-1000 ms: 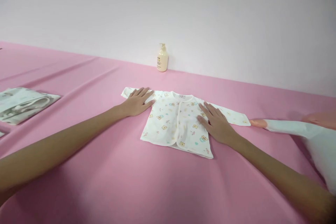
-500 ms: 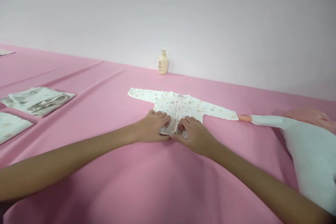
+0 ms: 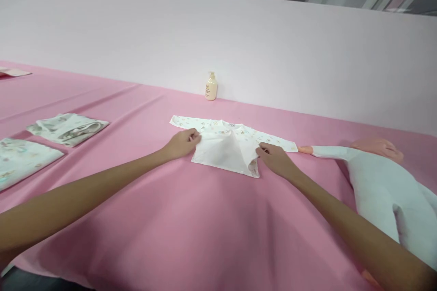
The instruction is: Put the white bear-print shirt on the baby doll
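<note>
A small white baby shirt (image 3: 221, 148) with a pale print lies on the pink cloth (image 3: 191, 227), its sleeves spread to both sides and its collar toward the wall. The front panels are lifted and turned outward, so the plain white inside shows. My left hand (image 3: 184, 142) pinches the left panel's edge below the left sleeve. With closed fingers, my right hand (image 3: 273, 157) grips the right panel's edge below the right sleeve. A doll (image 3: 372, 182) in pale clothing lies to the right, its hand at the shirt's right cuff.
A cream pump bottle (image 3: 211, 87) stands against the white wall (image 3: 218, 36) behind the shirt. Folded printed garments (image 3: 70, 128) lie at the left, one (image 3: 27, 159) closer to me. Another folded piece (image 3: 13, 72) rests at the far left edge.
Both hands have moved apart from the shirt's bottom centre to its sides, folding the front panels outward. The camera view has tilted up slightly.
</note>
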Tool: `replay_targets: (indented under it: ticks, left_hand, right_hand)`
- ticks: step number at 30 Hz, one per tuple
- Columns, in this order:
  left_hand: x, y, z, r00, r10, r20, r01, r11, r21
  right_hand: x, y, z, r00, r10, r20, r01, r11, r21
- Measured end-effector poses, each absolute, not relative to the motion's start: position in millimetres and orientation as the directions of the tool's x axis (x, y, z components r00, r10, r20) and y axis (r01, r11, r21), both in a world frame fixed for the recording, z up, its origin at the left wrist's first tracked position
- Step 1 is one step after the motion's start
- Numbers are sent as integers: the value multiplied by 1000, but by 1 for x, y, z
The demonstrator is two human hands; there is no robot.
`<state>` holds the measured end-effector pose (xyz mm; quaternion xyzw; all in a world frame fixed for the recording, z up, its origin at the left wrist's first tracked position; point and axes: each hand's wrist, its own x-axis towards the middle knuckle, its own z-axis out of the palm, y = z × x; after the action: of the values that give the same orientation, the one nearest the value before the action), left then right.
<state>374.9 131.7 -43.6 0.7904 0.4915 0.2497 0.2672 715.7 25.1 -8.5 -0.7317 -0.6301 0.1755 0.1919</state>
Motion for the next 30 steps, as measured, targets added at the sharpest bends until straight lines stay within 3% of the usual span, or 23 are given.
replay_targets:
  ticks: [4, 10, 12, 14, 16, 18, 21, 25, 30]
  left_hand:
    - [327, 151, -53, 210, 968, 136, 767, -250, 591]
    - [293, 161, -76, 223, 956, 190, 859, -285, 425]
    - [298, 162, -74, 245, 926, 287, 879, -337, 337]
    - [312, 165, -68, 328, 874, 358, 855, -436, 281]
    - [333, 168, -62, 454, 806, 380, 778, -566, 272]
    - [357, 169, -60, 570, 737, 362, 687, -670, 281]
    - [385, 166, -69, 669, 699, 253, 640, -715, 282]
    - [394, 157, -81, 670, 737, 85, 696, -664, 272]
    - [396, 152, -72, 669, 736, 103, 696, -669, 260]
  right_hand:
    - [771, 3, -1, 271, 961, -52, 869, -268, -415]
    - [818, -15, -15, 233, 930, -284, 934, -295, -202]
    - [816, -14, -16, 250, 942, -224, 945, -287, -154]
    - [804, -10, -16, 224, 974, -29, 964, -226, -137]
    - [785, -3, -18, 112, 975, 190, 986, -85, -143]
    - [765, 6, -25, -24, 961, 276, 986, 68, -150]
    - [743, 19, -45, -160, 968, 195, 968, 192, -162]
    - [738, 25, -73, -181, 983, 31, 967, 184, -175]
    - [732, 24, -72, -212, 973, 89, 959, 224, -174]
